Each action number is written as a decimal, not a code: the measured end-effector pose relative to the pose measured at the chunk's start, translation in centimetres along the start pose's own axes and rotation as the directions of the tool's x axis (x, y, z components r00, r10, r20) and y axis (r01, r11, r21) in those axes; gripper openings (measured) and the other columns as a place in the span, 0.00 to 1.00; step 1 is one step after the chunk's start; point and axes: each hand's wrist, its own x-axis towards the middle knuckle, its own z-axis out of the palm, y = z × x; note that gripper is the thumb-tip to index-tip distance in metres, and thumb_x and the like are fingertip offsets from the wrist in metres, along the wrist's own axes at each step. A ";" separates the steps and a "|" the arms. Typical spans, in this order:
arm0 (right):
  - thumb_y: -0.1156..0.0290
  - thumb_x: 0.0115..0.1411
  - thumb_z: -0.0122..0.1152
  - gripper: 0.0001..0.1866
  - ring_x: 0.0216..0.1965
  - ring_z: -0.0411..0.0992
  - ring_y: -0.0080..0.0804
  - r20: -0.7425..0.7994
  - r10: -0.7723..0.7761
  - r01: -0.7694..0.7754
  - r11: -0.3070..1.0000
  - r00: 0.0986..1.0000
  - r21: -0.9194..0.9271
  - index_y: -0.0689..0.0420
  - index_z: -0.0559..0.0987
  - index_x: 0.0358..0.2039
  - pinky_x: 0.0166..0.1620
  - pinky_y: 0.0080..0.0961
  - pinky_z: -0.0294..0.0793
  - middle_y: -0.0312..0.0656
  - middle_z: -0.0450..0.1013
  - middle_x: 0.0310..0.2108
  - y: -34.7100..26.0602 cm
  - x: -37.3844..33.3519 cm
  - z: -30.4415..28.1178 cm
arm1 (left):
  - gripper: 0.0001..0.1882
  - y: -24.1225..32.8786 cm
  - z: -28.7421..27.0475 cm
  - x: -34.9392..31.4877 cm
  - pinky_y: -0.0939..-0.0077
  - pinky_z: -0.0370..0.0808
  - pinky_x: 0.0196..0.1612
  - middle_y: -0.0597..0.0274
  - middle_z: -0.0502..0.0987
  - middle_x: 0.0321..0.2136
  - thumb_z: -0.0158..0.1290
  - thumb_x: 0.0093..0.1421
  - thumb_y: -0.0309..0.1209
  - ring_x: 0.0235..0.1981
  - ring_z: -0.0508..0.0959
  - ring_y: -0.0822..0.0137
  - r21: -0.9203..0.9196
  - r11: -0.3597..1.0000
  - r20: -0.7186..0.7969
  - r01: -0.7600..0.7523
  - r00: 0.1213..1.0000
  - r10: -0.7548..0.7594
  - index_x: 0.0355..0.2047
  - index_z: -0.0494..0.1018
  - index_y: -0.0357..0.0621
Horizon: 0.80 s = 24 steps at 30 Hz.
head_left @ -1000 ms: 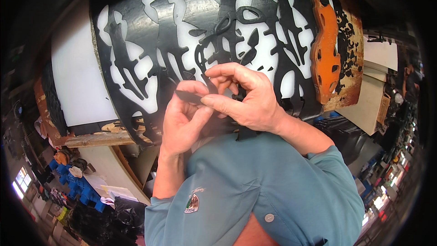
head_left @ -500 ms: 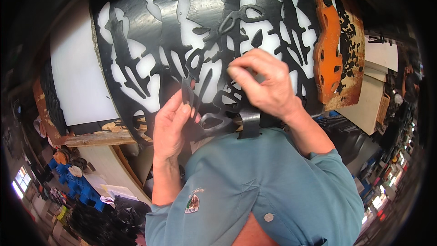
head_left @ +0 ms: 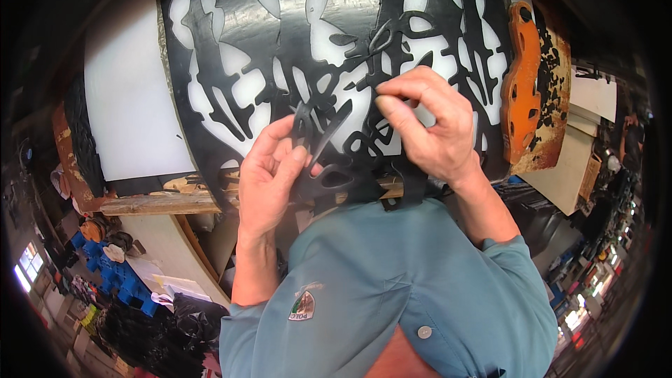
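My left hand (head_left: 269,175) pinches a thin, looped black cut-out piece (head_left: 302,126) between thumb and fingers, above the near edge of a large black sheet (head_left: 350,10). A narrow black strip (head_left: 332,131) slants up from those same fingers. My right hand (head_left: 434,126) hovers over the sheet further right, its thumb and forefinger brought together; whatever may be between them is too small to make out. White shows through the sheet's many shaped holes. Loose looped black pieces (head_left: 380,40) lie on it beyond my hands.
An orange cutting die (head_left: 519,87) stands along the sheet's right side, beside a rusty board (head_left: 556,115) strewn with black scraps. To the left lies a white panel (head_left: 126,98), with a wooden plank (head_left: 161,205) at its near edge. Blue crates (head_left: 115,273) are lower left.
The whole view has shifted, so the sheet and die appear further right. The piece in my left hand has turned, and its strip now slants more to the right. My right hand keeps its closed fingertips.
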 end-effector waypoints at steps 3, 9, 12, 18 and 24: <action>0.80 0.54 0.78 0.15 0.33 0.80 0.40 0.084 -0.167 0.162 0.985 0.982 0.063 0.64 0.86 0.44 0.37 0.31 0.80 0.47 0.82 0.35 -1.6 1.0 1.8 | 0.23 0.2 0.0 -0.1 0.72 0.84 0.46 0.59 0.86 0.41 0.57 0.74 0.23 0.39 0.84 0.73 0.032 0.999 0.021 0.016 1.000 -0.016 0.67 0.70 0.34; 0.72 0.54 0.78 0.13 0.32 0.77 0.40 0.164 -0.190 0.200 0.979 0.968 -0.048 0.60 0.86 0.38 0.35 0.35 0.78 0.41 0.79 0.31 -3.1 1.4 4.7 | 0.17 0.4 -0.4 0.3 0.73 0.83 0.48 0.60 0.86 0.42 0.55 0.76 0.23 0.42 0.84 0.72 0.038 0.993 0.128 -0.112 0.986 0.107 0.62 0.76 0.33; 0.75 0.54 0.76 0.10 0.30 0.77 0.40 0.162 -0.169 0.181 0.981 0.972 -0.062 0.60 0.86 0.37 0.35 0.34 0.78 0.40 0.79 0.30 -3.4 1.2 5.4 | 0.13 0.7 -0.4 0.2 0.75 0.82 0.47 0.59 0.86 0.42 0.54 0.76 0.22 0.41 0.84 0.73 0.060 0.982 0.117 -0.180 0.978 0.172 0.56 0.80 0.30; 0.74 0.65 0.68 0.05 0.25 0.74 0.26 0.141 0.293 -0.320 0.916 0.946 0.243 0.63 0.85 0.35 0.31 0.24 0.73 0.36 0.79 0.27 -2.7 2.0 5.0 | 0.11 2.0 -1.7 -0.5 0.75 0.82 0.44 0.60 0.85 0.37 0.57 0.74 0.24 0.36 0.83 0.72 0.249 0.965 0.041 -0.077 0.997 0.069 0.51 0.81 0.30; 0.69 0.73 0.62 0.14 0.23 0.65 0.18 -0.092 0.384 -0.380 0.923 0.919 0.056 0.62 0.81 0.30 0.28 0.23 0.65 0.31 0.71 0.20 0.6 2.5 -1.2 | 0.11 3.2 -5.8 0.6 0.69 0.86 0.41 0.62 0.82 0.36 0.56 0.76 0.28 0.38 0.84 0.70 0.110 0.994 -0.157 -0.014 0.987 0.032 0.52 0.79 0.32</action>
